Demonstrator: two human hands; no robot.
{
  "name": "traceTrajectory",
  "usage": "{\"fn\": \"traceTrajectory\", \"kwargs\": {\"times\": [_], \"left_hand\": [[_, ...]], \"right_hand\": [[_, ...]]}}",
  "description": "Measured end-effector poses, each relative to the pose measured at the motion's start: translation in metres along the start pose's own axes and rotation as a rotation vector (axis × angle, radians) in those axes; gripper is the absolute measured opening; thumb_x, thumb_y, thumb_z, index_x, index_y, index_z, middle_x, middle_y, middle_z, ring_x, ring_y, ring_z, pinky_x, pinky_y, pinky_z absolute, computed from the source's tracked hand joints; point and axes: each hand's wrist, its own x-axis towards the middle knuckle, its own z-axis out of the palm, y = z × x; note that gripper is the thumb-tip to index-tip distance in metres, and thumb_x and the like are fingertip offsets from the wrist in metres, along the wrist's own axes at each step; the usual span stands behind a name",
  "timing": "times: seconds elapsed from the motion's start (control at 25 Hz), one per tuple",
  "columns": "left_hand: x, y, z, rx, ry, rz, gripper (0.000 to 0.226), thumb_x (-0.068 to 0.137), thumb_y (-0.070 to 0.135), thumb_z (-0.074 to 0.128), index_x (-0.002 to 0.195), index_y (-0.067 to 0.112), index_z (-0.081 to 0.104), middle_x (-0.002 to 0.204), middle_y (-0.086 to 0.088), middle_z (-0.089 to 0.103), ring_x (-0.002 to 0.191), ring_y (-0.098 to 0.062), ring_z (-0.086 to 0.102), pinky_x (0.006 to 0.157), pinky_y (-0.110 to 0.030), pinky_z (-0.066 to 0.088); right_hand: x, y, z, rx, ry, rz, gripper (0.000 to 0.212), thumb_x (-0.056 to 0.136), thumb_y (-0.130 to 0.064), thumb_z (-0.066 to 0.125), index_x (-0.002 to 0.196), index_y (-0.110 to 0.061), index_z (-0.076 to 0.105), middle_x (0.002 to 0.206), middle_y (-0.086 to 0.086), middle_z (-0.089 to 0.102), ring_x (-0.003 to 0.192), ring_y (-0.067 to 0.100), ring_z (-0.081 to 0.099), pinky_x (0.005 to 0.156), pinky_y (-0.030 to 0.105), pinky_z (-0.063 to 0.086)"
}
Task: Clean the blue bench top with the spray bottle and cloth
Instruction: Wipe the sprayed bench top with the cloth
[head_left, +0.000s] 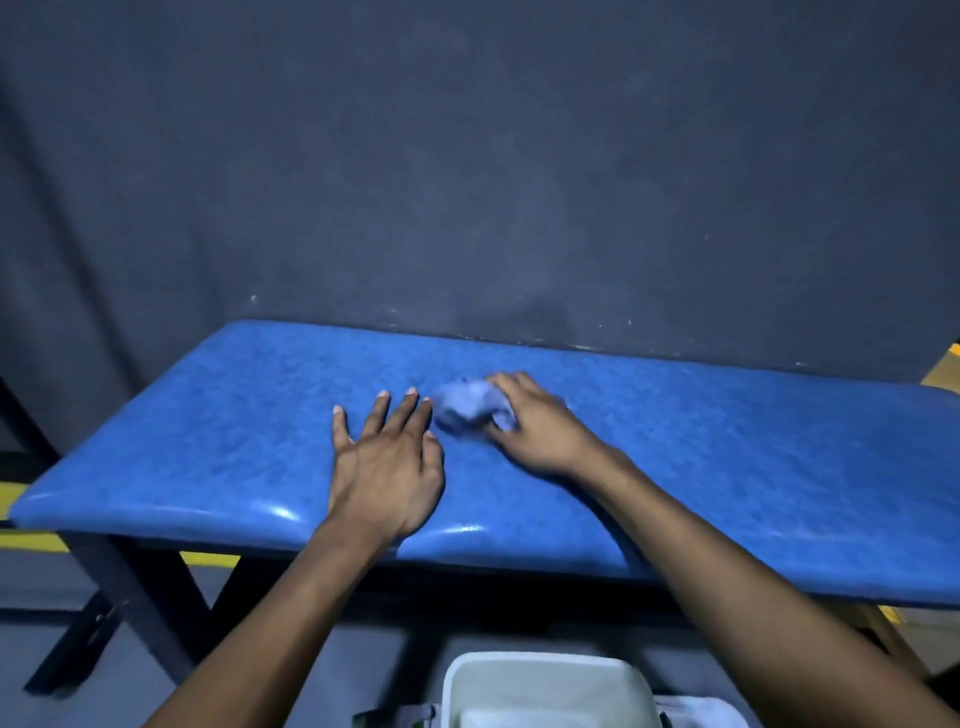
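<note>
The cloth (470, 408), a pale blue crumpled wad with no readable writing and too blurred to give a long axis, lies near the middle of the blue bench top (727, 467), whose long axis runs from nine o'clock to three o'clock. The right hand (540, 431) touches the cloth from its three o'clock side with fingers curled onto it, while the left hand (387, 462) lies flat and spread on the padding just at the cloth's eight o'clock, holding nothing. A white tub (545, 686) sits below the bench at six o'clock, and a dark wall (467, 156) rises at twelve o'clock.
</note>
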Motion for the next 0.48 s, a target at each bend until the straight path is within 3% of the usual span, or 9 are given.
{"fn": "traceTrajectory", "kwargs": {"times": [0.08,0.16,0.24,0.32,0.4,0.48], "left_hand": [[0.0,-0.002,0.0,-0.016,0.0,0.001,0.062,0.098,0.041,0.014,0.157,0.03,0.028,0.168,0.011,0.02,0.156,-0.014,0.011,0.123,-0.059,0.001],[0.001,-0.001,-0.001,-0.032,-0.002,-0.006,0.064,0.096,0.043,0.013,0.157,0.03,0.028,0.168,0.011,0.021,0.156,-0.014,0.011,0.123,-0.058,0.001],[0.0,0.0,-0.002,-0.032,-0.008,-0.005,0.067,0.094,0.043,0.011,0.157,0.029,0.028,0.168,0.01,0.022,0.156,-0.014,0.011,0.123,-0.058,0.001],[-0.001,0.0,-0.004,-0.008,-0.01,0.003,0.068,0.093,0.043,0.01,0.157,0.029,0.028,0.167,0.01,0.022,0.156,-0.014,0.012,0.123,-0.058,0.002],[-0.001,0.0,-0.004,-0.013,0.005,-0.005,0.068,0.093,0.043,0.01,0.157,0.03,0.03,0.167,0.01,0.023,0.156,-0.014,0.013,0.123,-0.057,0.002],[-0.001,-0.001,-0.003,-0.032,0.011,-0.01,0.068,0.093,0.044,0.01,0.156,0.03,0.031,0.167,0.011,0.024,0.156,-0.013,0.013,0.123,-0.056,0.002]], "right_hand": [[0.051,0.016,0.008,-0.014,0.043,0.199,0.044,0.096,-0.04,0.057,0.134,-0.02,0.048,0.137,0.01,0.052,0.133,0.031,0.048,0.103,0.038,0.039],[0.059,0.02,0.011,-0.045,0.048,0.281,0.047,0.096,-0.043,0.055,0.136,-0.02,0.047,0.141,0.01,0.051,0.135,0.031,0.046,0.106,0.04,0.039],[0.027,0.008,0.002,-0.014,0.013,0.208,0.048,0.096,-0.044,0.056,0.137,-0.019,0.047,0.142,0.01,0.053,0.133,0.031,0.049,0.106,0.04,0.04],[-0.045,-0.01,-0.013,0.033,-0.022,0.023,0.05,0.096,-0.041,0.06,0.139,-0.016,0.05,0.145,0.006,0.055,0.135,0.023,0.05,0.111,0.037,0.038],[-0.123,-0.018,-0.027,0.052,-0.062,-0.113,0.054,0.092,-0.029,0.059,0.145,-0.021,0.049,0.156,-0.007,0.045,0.146,0.006,0.037,0.119,0.024,0.027],[-0.168,0.006,-0.05,0.041,-0.055,-0.086,0.066,0.083,-0.018,0.053,0.146,-0.034,0.045,0.157,-0.023,0.031,0.148,-0.01,0.021,0.119,0.012,0.017]]}}
